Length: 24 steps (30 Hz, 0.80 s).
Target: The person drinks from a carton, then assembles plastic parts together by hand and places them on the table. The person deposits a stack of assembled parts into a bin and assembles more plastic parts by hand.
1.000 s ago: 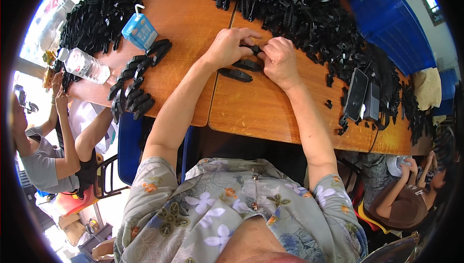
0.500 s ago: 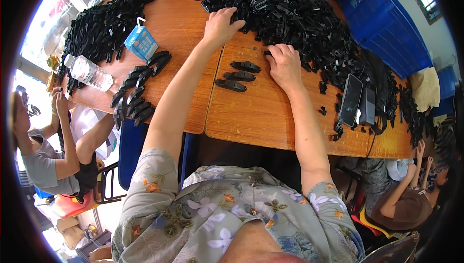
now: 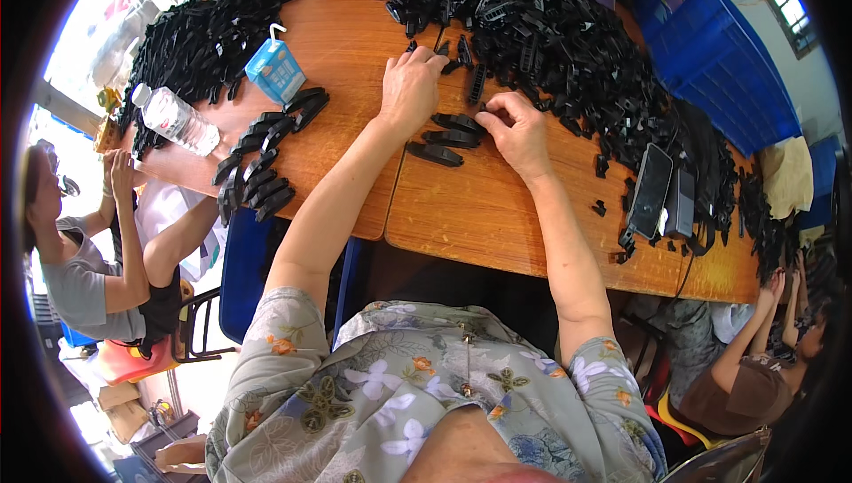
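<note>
Over the near edge of the black heap, my left hand (image 3: pixel 411 83) lies palm down with its fingers stretched forward. Loose black plastic pieces (image 3: pixel 477 83) lie by its fingertips. My right hand (image 3: pixel 516 132) is closed, thumb and forefinger pinched together; what is between them is too small or hidden to tell. Its pinch is beside a short row of curved black plastic clips (image 3: pixel 451 138) on the wooden table (image 3: pixel 470 208), between my two hands. Beyond both hands spreads a large heap of black plastic parts (image 3: pixel 541 48).
More clips (image 3: pixel 257 177) lie in rows at left, near a blue drink carton (image 3: pixel 276 70) with a straw and a clear plastic bottle (image 3: pixel 177 121). A phone (image 3: pixel 650 190) rests at right. Blue crates (image 3: pixel 710 57) stand behind. People sit at both sides.
My left hand has drawn back toward me from the heap, with loose pieces now near its fingertips. My right hand has come slightly nearer, beside the clip row, fingers pinched. The view has shifted a little.
</note>
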{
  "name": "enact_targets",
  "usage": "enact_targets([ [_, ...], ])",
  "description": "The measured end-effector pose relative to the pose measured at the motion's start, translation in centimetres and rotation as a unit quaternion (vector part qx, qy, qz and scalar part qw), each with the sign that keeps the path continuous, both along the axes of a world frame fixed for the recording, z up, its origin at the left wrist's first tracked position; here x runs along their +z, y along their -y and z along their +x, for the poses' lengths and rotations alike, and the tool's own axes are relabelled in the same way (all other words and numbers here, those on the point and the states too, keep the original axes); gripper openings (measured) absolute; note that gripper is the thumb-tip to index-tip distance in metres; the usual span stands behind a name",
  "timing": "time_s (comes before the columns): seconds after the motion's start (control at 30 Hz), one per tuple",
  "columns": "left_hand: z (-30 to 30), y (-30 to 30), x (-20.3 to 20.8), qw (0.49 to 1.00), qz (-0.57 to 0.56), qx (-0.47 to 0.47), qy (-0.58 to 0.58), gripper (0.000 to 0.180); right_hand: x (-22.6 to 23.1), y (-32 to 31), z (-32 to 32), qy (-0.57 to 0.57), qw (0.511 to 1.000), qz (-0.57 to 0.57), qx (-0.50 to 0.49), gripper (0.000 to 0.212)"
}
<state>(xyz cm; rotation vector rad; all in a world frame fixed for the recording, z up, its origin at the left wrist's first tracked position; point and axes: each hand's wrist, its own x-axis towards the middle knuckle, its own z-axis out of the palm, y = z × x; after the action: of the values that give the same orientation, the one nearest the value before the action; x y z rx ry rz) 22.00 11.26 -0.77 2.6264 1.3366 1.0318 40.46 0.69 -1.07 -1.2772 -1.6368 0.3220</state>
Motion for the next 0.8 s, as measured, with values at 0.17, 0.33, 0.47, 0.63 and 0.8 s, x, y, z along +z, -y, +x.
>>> enact_targets([
  [0.17, -0.2, 2.0, 1.8, 1.0, 0.017, -0.001, -0.008, 0.021, 0.2, 0.1, 0.5, -0.085, 0.995, -0.038, -0.035, 0.03],
  [0.33, 0.0, 2.7, 1.7, 0.997, -0.07, -0.018, -0.004, 0.019, 0.1, 0.4, 0.5, 0.049, 0.998, -0.006, -0.046, 0.028],
  [0.47, -0.5, 2.5, 1.3, 0.999, -0.048, -0.012, -0.021, 0.023, 0.4, 0.4, 1.4, 0.171, 0.979, 0.022, -0.106, 0.02],
  [0.63, -0.8, 2.3, 2.3, 0.986, -0.165, 0.009, 0.033, 0.027, 0.7, 0.7, 1.9, 0.293, 0.938, 0.038, -0.18, 0.018],
  [0.8, -1.2, 2.7, 2.5, 0.977, -0.203, -0.054, 0.039, 0.028, 1.0, 1.0, 1.8, 0.312, 0.933, -0.017, -0.182, 0.017],
])
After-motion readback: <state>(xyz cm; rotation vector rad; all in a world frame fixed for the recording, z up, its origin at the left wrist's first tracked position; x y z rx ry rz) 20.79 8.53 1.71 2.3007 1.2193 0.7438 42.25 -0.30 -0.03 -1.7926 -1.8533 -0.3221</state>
